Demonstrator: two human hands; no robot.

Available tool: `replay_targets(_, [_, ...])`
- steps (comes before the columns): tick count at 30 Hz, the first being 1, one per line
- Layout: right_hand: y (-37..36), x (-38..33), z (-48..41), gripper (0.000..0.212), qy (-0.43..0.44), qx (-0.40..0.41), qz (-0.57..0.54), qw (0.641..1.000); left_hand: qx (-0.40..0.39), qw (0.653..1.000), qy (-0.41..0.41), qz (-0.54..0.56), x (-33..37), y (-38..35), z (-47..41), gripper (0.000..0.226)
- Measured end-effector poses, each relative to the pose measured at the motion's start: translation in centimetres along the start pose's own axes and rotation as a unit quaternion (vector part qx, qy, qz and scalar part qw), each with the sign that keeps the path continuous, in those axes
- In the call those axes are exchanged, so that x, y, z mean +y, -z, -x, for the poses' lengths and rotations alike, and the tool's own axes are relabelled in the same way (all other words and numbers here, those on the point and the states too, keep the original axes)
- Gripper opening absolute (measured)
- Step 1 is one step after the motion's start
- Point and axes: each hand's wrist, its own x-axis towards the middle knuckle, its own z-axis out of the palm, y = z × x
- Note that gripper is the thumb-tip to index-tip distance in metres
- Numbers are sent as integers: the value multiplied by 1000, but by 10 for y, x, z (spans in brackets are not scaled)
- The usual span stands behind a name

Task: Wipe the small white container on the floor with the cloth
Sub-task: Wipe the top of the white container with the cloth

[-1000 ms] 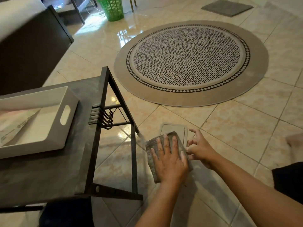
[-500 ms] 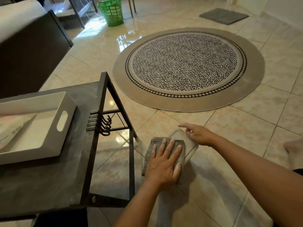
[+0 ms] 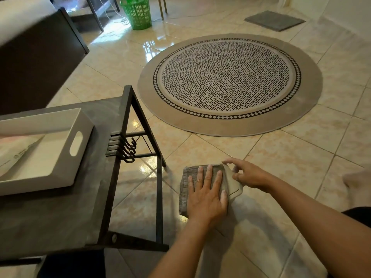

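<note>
A small white container (image 3: 232, 187) lies on the tiled floor, mostly covered. A folded grey cloth (image 3: 185, 189) lies over its left part. My left hand (image 3: 206, 194) presses flat on the cloth, fingers spread. My right hand (image 3: 248, 173) holds the container's right edge with the fingertips, steadying it. Only the container's right strip and rounded near corner show.
A dark low table (image 3: 96, 197) with black metal legs and hooks stands left of the hands, bearing a white tray (image 3: 78, 143). A round patterned rug (image 3: 228, 83) lies beyond. A green basket (image 3: 138, 13) and a grey mat (image 3: 275, 20) are far back. My foot (image 3: 357, 177) is at right.
My left hand has slid the cloth across the container. My right hand has shifted from the far corner to the right edge. The container has turned a little.
</note>
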Motion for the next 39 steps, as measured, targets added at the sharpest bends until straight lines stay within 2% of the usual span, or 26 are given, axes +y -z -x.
replay_targets(5, [-11, 4, 13, 52, -7, -9, -68, 998, -14, 999, 28, 12, 11, -1, -11, 64])
replay_targets(10, [-13, 12, 18, 50, 2, -11, -122, 992, -44, 999, 23, 9, 6, 11, -9, 64])
replay_targets(15, [-12, 13, 18, 50, 5, -28, -148, 989, -15, 1000, -2, -1, -3, 10, -10, 65])
replay_targets(19, [-12, 14, 18, 54, 3, -28, -145, 989, 13, 1000, 7, -9, -7, 4, -10, 68])
replay_targets(24, [-13, 15, 17, 50, 1, -17, -155, 988, 7, 1000, -6, -11, 10, -1, -5, 66])
replay_targets(30, [-18, 16, 17, 54, -4, -5, -145, 989, 16, 998, 67, 1, -2, -3, -1, 67])
replay_targets(39, [-17, 15, 18, 60, -2, -9, -143, 990, -2, 999, 36, -10, 7, 1, -10, 66])
